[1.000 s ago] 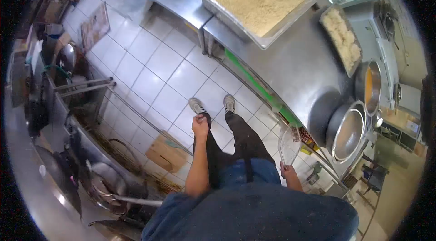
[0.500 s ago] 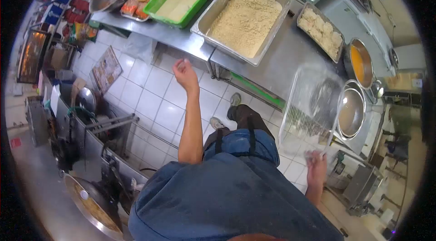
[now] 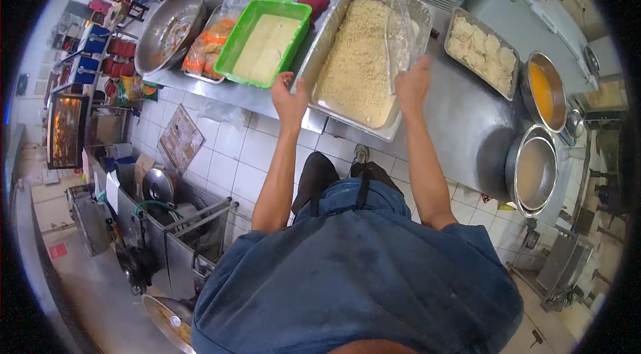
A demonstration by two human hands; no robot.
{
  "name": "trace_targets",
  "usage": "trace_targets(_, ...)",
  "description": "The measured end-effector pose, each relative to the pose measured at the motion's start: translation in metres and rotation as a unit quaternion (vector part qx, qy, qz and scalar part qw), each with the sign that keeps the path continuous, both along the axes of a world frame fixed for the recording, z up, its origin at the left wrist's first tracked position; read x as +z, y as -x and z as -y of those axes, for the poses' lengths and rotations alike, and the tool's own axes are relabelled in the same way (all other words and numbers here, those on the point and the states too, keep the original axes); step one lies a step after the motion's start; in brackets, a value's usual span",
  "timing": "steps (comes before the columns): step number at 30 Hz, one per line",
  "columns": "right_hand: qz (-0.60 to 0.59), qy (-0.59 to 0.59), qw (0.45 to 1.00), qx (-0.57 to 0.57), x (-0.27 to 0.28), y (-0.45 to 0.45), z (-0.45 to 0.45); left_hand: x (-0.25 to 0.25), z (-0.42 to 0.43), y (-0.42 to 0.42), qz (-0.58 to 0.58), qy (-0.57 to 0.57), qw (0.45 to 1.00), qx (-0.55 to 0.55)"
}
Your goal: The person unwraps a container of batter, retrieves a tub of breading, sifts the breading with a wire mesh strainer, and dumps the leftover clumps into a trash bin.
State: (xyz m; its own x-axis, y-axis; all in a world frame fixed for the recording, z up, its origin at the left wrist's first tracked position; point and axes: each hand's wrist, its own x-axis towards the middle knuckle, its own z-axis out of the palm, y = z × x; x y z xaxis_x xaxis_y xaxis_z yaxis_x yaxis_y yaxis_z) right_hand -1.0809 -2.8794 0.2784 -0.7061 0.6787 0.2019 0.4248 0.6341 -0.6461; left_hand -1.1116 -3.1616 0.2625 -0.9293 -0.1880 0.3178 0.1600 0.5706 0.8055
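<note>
A deep metal tray (image 3: 384,130) of pale crumbs stands on the steel table in front of me. My right hand (image 3: 412,89) is at its right side, closed on the near end of a clear plastic basket (image 3: 400,40) that lies tilted in the crumbs. Near the tray's left wall and the close corner of a green tub (image 3: 234,72) of pale batter is my left hand (image 3: 290,95), its fingers apart and holding nothing. Whether it touches the tray I cannot tell.
Left of the tub are a bag of orange pieces (image 3: 212,44) and a large metal bowl (image 3: 170,30). To the right stand a tray of coated pieces (image 3: 482,52), a bowl of orange liquid (image 3: 544,90) and stacked bowls (image 3: 532,170). Fryers (image 3: 180,240) are lower left.
The clear basket has moved up and left from beside the table into the crumb tray. Both hands have come to the tray. My body now stands closer to the table.
</note>
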Motion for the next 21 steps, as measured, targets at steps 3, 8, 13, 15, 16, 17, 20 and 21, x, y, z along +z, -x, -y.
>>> trace_targets(3,0.118,0.036,0.992,0.035,0.017,0.008,0.012,-0.013,0.001,0.022,-0.011,0.052,0.998,-0.038)
trace_targets(8,0.182,-0.032,0.983,-0.014,0.023,0.043,0.005,-0.032,0.001,0.073,0.12,0.132,0.973,-0.148)
trace_targets(13,0.136,-0.019,0.99,0.022,-0.026,0.104,-0.048,-0.055,0.012,0.107,0.202,0.163,0.929,-0.263)
trace_targets(15,0.131,-0.035,0.991,-0.007,-0.018,0.099,-0.05,-0.077,0.015,0.113,0.169,0.086,0.939,-0.288)
trace_targets(16,0.128,-0.043,0.991,-0.02,-0.012,0.098,-0.047,-0.082,0.016,0.114,0.153,0.046,0.941,-0.299)
trace_targets(17,0.124,-0.059,0.989,-0.049,-0.003,0.098,-0.038,-0.077,0.016,0.109,0.174,-0.006,0.938,-0.3)
trace_targets(20,0.134,-0.08,0.982,-0.106,0.011,0.109,-0.001,-0.052,0.016,0.101,0.307,-0.007,0.901,-0.306)
trace_targets(21,0.146,-0.075,0.981,-0.108,0.013,0.119,0.01,-0.053,0.014,0.093,0.336,-0.01,0.893,-0.299)
